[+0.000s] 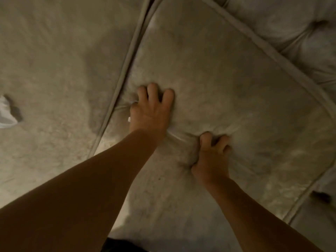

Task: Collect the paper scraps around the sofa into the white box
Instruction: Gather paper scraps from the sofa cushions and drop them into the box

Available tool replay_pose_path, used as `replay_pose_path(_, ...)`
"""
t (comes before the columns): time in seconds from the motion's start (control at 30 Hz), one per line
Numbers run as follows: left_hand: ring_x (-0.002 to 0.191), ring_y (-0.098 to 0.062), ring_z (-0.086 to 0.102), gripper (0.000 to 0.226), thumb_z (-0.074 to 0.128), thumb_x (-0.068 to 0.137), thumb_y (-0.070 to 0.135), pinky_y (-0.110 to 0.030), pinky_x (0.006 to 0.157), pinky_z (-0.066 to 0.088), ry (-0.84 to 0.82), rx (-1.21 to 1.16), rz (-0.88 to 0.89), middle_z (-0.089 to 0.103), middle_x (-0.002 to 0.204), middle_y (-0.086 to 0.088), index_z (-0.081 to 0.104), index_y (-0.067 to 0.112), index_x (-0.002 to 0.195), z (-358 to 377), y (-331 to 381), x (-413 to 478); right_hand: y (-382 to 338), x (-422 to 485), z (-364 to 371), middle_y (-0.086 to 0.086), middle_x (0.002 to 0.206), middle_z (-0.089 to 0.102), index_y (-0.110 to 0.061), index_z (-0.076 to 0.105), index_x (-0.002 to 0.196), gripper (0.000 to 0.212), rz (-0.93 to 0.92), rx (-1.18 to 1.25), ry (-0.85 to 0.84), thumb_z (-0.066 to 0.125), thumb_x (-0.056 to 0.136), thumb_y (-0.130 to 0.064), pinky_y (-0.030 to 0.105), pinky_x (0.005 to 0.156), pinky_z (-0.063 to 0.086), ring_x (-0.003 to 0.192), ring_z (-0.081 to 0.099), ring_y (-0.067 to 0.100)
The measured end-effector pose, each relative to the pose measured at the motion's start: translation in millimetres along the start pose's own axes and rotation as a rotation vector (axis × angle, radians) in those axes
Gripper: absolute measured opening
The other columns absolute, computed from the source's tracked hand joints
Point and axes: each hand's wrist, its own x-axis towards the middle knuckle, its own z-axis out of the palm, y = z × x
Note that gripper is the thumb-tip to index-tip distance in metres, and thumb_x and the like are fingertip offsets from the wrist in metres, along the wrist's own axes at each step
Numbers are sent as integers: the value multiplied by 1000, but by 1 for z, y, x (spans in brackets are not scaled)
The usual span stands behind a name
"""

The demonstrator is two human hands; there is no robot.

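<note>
Both hands press into the right sofa cushion: the left hand with fingers spread, the right hand bunching its fabric. A white paper scrap lies well apart on the left cushion, across the piped seam. A tiny white bit shows at the left hand's edge.

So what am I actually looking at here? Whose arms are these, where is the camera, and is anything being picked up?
No machine here: a person wears a camera on the head, so the single picture looks down along both bare arms. Below is a grey-beige sofa seat cushion. The left hand is spread on it near the seam, with a small white bit, perhaps paper, at its thumb side. The right hand is bunching the cushion's fabric in its fingers. A crumpled white paper scrap lies on the neighbouring cushion at the left edge, untouched. The white box is not in view. The picture is dim and slightly blurred.
</note>
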Motion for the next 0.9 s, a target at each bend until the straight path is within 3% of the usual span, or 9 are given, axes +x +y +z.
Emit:
replay_pose_path(0.13,103,-42,42,51,61,78,23,-40,54,37,63,5,18,40,116,-22,28,17,116,9,2,0,-1,-1,6,15,128,7,-30,17,114,78,-5,34,65,73,61,-16,36,83,33,108,29,37)
replay_pose_path(0.23,108,-43,40,51,60,79,21,-41,56,31,79,1,11,38,121,-24,29,16,119,9,2,-1,-1,-1,5,18,134,5,-32,17,117,76,16,42,32,71,66,-13,37,87,36,112,28,41)
replay_pose_path(0.37,113,-43,39,45,51,85,14,-51,68,43,58,-25,14,37,127,-24,33,14,127,-7,0,-9,2,-10,-9,22,140,15,-28,30,125,71,-32,76,38,70,69,-11,41,94,44,112,42,46)
replay_pose_path(0.47,110,-46,48,39,48,88,8,-54,80,45,12,53,67,45,124,-26,43,3,126,-34,-2,-20,6,-28,-27,24,126,42,-23,50,93,29,-56,200,67,66,75,-7,32,79,44,101,55,39)
replay_pose_path(0.53,112,-43,53,35,53,87,7,-51,88,46,-107,27,74,50,123,-25,52,2,122,-50,-4,-41,11,-49,-35,20,101,59,-22,39,66,30,-63,232,84,60,81,-5,26,68,34,94,58,33)
replay_pose_path(0.6,112,-38,55,31,55,87,6,-45,90,46,-183,-16,51,56,120,-21,57,4,117,-55,-12,-79,15,-81,-42,11,89,60,-21,45,65,27,-73,263,90,54,84,-4,24,66,34,90,58,29)
replay_pose_path(0.67,108,-35,58,26,50,89,7,-42,87,48,-197,14,44,60,116,-17,58,6,114,-57,-23,-130,26,-124,-49,8,93,63,-18,56,72,18,-71,284,115,53,83,-4,23,68,37,89,60,26)
replay_pose_path(0.77,102,-32,63,25,48,87,9,-38,80,51,-202,50,37,63,110,-14,62,11,108,-66,-31,-217,50,-199,-55,7,84,60,-15,56,69,19,-4,404,126,53,81,-1,24,67,41,78,56,20)
replay_pose_path(0.9,98,-29,64,24,51,83,11,-35,77,51,-190,127,165,64,105,-10,63,15,104,-94,-5,-326,76,-307,-69,4,77,58,-10,61,79,14,-11,491,305,52,81,-1,25,66,42,79,56,21)
